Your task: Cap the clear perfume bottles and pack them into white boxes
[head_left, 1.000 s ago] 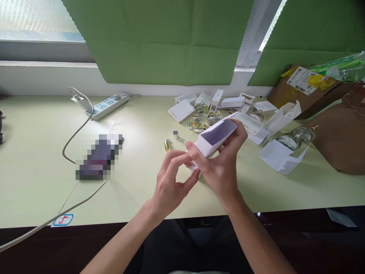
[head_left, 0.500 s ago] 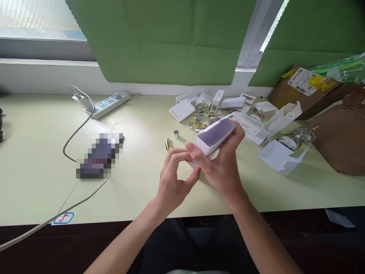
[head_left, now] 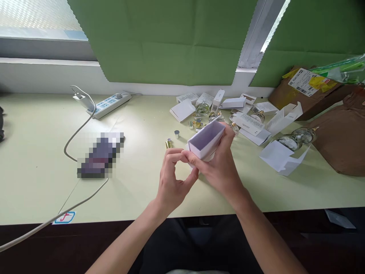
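Observation:
My right hand [head_left: 224, 167] is wrapped round a small white carton [head_left: 207, 140], held a little above the pale green table [head_left: 137, 190] with one open end facing me. My left hand [head_left: 173, 182] pinches the carton's near bottom corner between thumb and forefinger. A gold cap [head_left: 168, 144] and a silver cap [head_left: 176, 133] stand on the table just beyond my left hand. Behind the carton lie several small glass bottles [head_left: 202, 109] and more white cartons [head_left: 182, 110].
A power strip [head_left: 110, 104] with a plugged charger and a white cable [head_left: 74, 133] lies at the left, beside a blurred-out dark object [head_left: 99, 155]. Brown paper packaging [head_left: 339, 144] and a labelled cardboard box [head_left: 299, 91] fill the right. An unfolded carton [head_left: 281, 158] and two glass bottles [head_left: 296, 137] lie near them.
The carton has turned in my right hand so its open end faces me more squarely and sits slightly lower left. My left fingers have closed onto its near corner.

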Demonstrator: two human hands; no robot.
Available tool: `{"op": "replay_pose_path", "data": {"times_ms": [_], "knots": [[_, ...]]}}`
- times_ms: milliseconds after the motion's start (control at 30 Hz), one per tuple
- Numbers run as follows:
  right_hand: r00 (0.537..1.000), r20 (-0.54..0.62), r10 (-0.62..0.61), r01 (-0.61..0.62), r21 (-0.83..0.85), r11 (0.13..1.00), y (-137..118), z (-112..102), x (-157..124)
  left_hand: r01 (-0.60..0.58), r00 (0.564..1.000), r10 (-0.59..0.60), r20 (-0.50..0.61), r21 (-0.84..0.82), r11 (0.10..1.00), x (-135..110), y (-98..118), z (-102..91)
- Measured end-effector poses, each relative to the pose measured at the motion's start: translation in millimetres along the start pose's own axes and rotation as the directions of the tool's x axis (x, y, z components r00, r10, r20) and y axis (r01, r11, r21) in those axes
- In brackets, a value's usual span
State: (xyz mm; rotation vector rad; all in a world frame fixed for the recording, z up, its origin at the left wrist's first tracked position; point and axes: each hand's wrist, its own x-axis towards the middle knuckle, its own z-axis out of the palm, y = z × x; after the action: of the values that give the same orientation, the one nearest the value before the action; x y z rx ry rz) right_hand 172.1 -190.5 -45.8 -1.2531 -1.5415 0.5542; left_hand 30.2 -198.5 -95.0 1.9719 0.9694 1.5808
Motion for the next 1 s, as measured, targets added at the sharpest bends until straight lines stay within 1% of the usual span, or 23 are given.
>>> {"op": "replay_pose_path", "data": {"times_ms": [100, 200, 267, 367, 433, 533, 567, 700, 767, 800, 900, 1000], "knots": [[0.996, 0.062, 0.072, -0.075, 0.057, 0.996, -3, -3, -1, -0.02, 1.0, 0.02, -0.001, -0.003, 1.0, 3, 1, 0.8], [0.987, 0.097, 0.131, -0.137, 0.055, 0.989, -6, -14, 3, -0.021, 1.0, 0.021, 0.0, -0.011, 1.0, 5, 2, 0.9], [0.982, 0.08, 0.169, -0.171, 0.009, 0.985, -5, -23, 7, -0.019, 1.0, 0.019, 0.016, -0.013, 1.0, 6, 2, 0.0], [0.986, 0.035, 0.163, -0.158, -0.111, 0.981, 1, -38, 14, -0.036, 0.998, 0.035, 0.052, 0.026, 0.999, 6, 1, -3.6], [0.984, 0.065, 0.167, -0.159, -0.113, 0.981, 6, -44, 15, -0.069, 0.995, 0.062, 0.082, 0.074, 0.995, 7, 1, -7.2], [0.947, 0.2, 0.253, -0.256, -0.01, 0.967, 15, -47, 12, -0.146, 0.984, 0.123, 0.127, 0.189, 0.971, 9, 0, -13.2], [0.933, 0.227, 0.278, -0.288, 0.012, 0.957, 18, -45, 10, -0.16, 0.981, 0.131, 0.14, 0.221, 0.962, 9, 0, -15.1], [0.911, 0.262, 0.318, -0.338, 0.033, 0.94, 28, -37, 2, -0.139, 0.977, 0.091, 0.192, 0.257, 0.956, 6, -4, -22.7], [0.883, 0.311, 0.352, -0.378, 0.026, 0.925, 31, -35, 1, -0.145, 0.974, 0.083, 0.213, 0.294, 0.945, 4, -7, -27.1], [0.864, 0.34, 0.372, -0.402, 0.02, 0.915, 32, -35, 1, -0.165, 0.97, 0.094, 0.226, 0.322, 0.932, 3, -8, -29.5], [0.81, 0.424, 0.404, -0.451, 0.01, 0.893, 33, -36, 3, -0.261, 0.941, 0.143, 0.307, 0.388, 0.884, 6, -10, -36.9], [0.782, 0.48, 0.397, -0.458, 0.013, 0.889, 31, -39, 8, -0.331, 0.899, 0.159, 0.408, 0.396, 0.857, 16, -8, -43.5]]}}
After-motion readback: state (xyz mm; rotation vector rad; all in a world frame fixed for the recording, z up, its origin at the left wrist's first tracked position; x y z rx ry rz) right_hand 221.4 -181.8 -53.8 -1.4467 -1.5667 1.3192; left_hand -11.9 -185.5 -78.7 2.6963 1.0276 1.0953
